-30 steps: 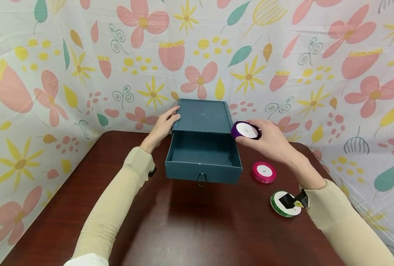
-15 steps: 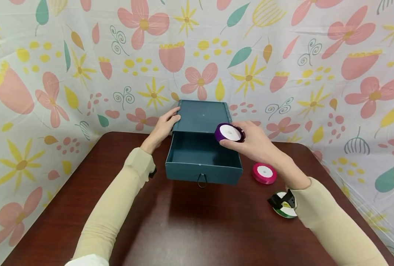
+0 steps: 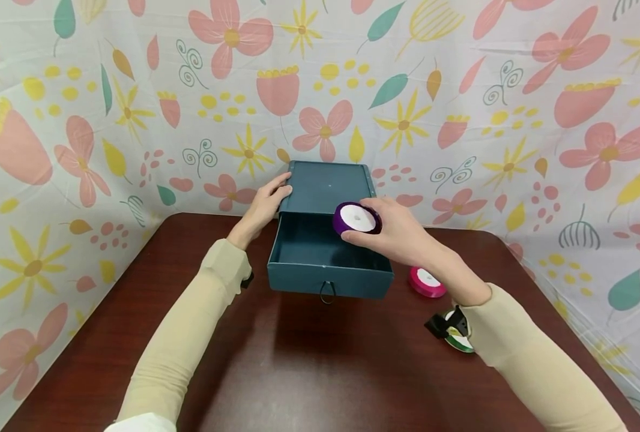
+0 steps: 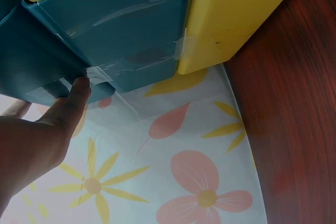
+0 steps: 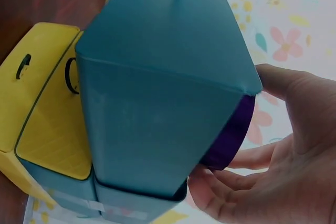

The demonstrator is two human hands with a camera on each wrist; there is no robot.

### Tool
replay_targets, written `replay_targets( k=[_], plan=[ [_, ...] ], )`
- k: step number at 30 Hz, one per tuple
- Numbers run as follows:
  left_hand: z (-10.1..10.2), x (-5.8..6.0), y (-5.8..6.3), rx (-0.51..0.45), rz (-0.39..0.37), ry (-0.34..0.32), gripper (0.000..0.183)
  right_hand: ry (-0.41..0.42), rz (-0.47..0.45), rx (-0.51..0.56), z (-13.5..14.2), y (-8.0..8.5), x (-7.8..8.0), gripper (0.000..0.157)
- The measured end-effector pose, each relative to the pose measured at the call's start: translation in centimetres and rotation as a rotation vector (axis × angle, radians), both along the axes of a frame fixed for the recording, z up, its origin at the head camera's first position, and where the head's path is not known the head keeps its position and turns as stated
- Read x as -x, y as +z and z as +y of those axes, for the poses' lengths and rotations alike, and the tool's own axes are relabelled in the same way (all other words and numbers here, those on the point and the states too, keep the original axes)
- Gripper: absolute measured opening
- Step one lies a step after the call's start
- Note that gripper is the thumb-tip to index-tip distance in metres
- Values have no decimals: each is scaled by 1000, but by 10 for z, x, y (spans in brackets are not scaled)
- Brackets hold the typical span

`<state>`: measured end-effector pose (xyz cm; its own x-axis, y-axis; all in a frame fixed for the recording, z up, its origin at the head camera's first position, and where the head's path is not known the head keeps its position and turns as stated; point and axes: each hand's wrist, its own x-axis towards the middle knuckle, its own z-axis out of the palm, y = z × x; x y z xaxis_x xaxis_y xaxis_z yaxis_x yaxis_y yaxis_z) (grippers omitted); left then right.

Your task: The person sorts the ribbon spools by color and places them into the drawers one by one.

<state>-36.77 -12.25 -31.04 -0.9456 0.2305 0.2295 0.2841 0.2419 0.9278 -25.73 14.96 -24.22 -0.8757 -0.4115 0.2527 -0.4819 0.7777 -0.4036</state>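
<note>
My right hand (image 3: 401,233) grips a spool of purple ribbon (image 3: 356,218) with a white face, thumb toward me and fingers behind it. It holds the spool over the right part of the pulled-out teal drawer (image 3: 328,282), whose front carries a small loop pull. In the right wrist view the purple ribbon (image 5: 231,135) shows partly behind the drawer's side wall (image 5: 163,119). My left hand (image 3: 265,207) rests against the left side of the teal drawer box (image 3: 329,187). The left wrist view shows its extended fingers (image 4: 79,95) touching the teal side.
A pink ribbon spool (image 3: 427,283) and a green ribbon spool (image 3: 460,343), partly hidden by the right wrist camera, lie right of the drawer on the dark wooden table (image 3: 320,372). Yellow drawers (image 5: 55,129) sit below the teal one. Flowered cloth (image 3: 325,72) hangs behind.
My right hand has carried the purple ribbon spool leftward from beside the box to over the open drawer. My left hand has stayed at the box's left side.
</note>
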Motion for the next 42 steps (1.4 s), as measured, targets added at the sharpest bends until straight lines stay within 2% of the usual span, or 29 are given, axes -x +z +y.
replay_targets(
  k=[16,23,42],
  plan=[
    [1,0,0,6,10,18,52,56,-16,-44,-18,-8,-4,74],
    [1,0,1,7,-4,17,52,103,-19,-73,-21,-12,-1,73],
    [1,0,2,11,-21,21,53,119,-46,-134,-32,-21,9,73]
  ],
)
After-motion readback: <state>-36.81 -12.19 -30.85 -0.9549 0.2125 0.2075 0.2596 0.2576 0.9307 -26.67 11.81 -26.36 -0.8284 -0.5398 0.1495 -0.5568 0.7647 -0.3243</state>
